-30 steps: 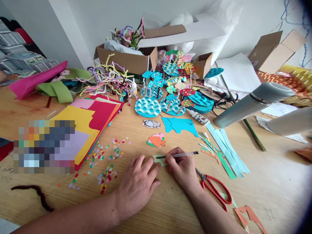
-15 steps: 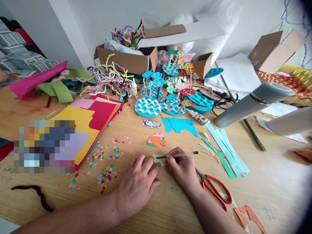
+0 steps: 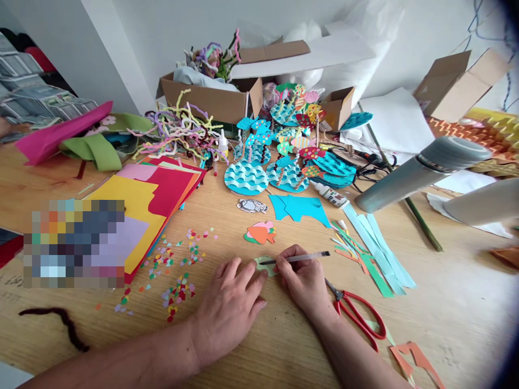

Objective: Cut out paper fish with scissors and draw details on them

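A small light-green paper cutout (image 3: 265, 266) lies on the wooden table (image 3: 284, 335). My left hand (image 3: 229, 302) rests palm down, fingers stretched out, with fingertips touching the cutout's left and lower edge. In my right hand (image 3: 304, 281) a slim pen (image 3: 304, 257) is pinched, its tip on the cutout and its clear barrel slanting to the right. Just beyond lie stacked paper fish (image 3: 260, 233), the orange one on top. A drawn grey-and-white paper figure (image 3: 251, 206) is behind them. Red-handled scissors (image 3: 359, 316) lie beside my right wrist.
Confetti-like paper bits (image 3: 178, 292) are scattered left of my hands, near coloured paper sheets (image 3: 174, 189). Blue wave-patterned discs (image 3: 246, 178) with paper fish stand at the back. To the right are pale-blue strips (image 3: 379, 248), a glue bottle (image 3: 330, 194) and a grey flask (image 3: 417, 173).
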Available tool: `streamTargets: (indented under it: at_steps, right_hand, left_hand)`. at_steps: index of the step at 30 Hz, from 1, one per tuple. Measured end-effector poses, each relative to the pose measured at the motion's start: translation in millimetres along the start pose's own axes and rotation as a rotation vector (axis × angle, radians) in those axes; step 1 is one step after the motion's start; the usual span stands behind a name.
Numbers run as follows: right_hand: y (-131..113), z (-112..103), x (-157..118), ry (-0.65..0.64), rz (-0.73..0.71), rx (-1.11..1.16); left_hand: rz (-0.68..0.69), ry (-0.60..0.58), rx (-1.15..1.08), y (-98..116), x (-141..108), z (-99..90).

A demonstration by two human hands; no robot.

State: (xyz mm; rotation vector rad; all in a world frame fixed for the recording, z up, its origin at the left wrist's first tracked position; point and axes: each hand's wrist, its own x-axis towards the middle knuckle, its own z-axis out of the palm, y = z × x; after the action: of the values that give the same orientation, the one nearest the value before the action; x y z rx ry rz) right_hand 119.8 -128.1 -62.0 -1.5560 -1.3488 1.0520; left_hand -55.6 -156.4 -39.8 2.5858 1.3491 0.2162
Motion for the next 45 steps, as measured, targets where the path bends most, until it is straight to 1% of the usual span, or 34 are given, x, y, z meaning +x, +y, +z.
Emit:
streamTargets:
  at_steps: [39,45]
  right_hand:
    - [-2.4,0.4,-0.4,0.001,-0.007,-0.005]
    - [-3.0,0.3,0.0,0.003,-0.017,0.003]
  left_hand:
    - [0.0,0.003,0.008,0.6,0.3,-1.0]
    - [0.001,0.028,0.017,0.8,-0.1,-0.6]
